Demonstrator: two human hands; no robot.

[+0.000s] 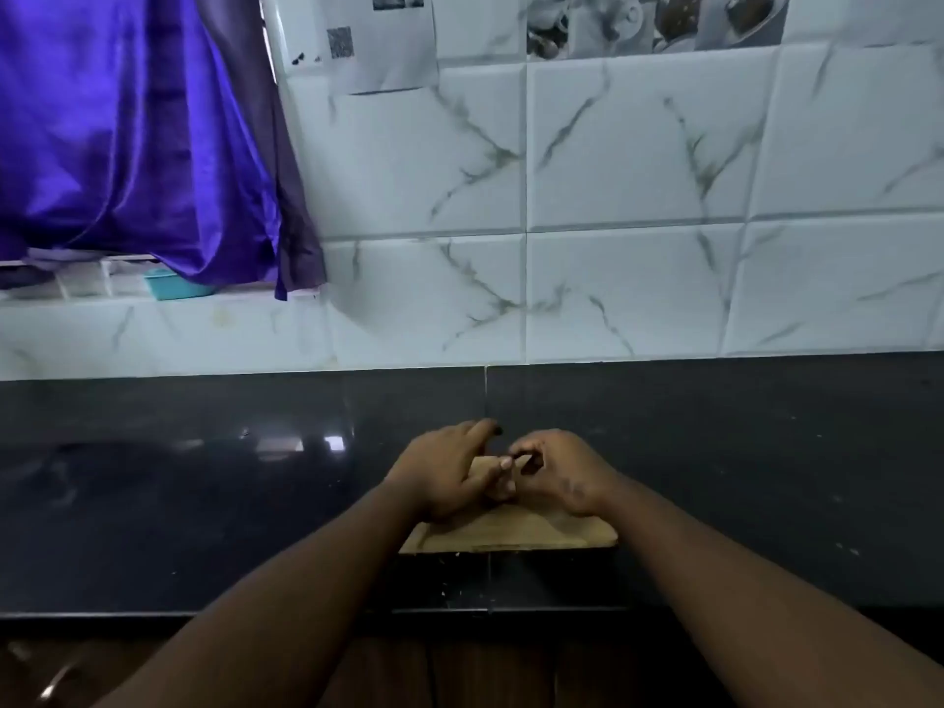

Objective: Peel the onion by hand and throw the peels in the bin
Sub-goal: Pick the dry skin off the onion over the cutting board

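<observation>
**Hands together over one board**

Hands, two of them, met above the far half of a single wooden board (511, 534). The left hand (439, 475) lay knuckles up, its fingers bent forward and down and its thumb pointing across to the other hand. The right hand (559, 477) had its fingers curled in tightly, the tips close against the left thumb. The fingers hid whatever sat between the two palms, so I could not tell whether either hand gripped anything. The onion could not be made out. If it was there, it was in that hidden gap over the board.

The board rested on one glossy black counter (204, 482), near its front edge, with pale specks scattered just in front of it. Behind the counter rose a wall of white marbled tiles (638, 161). One printed sheet of paper (368, 38) was stuck on it high up. One purple curtain (143, 135) hung at the left, and one teal tub (171, 286) sat under its hem on a ledge.
</observation>
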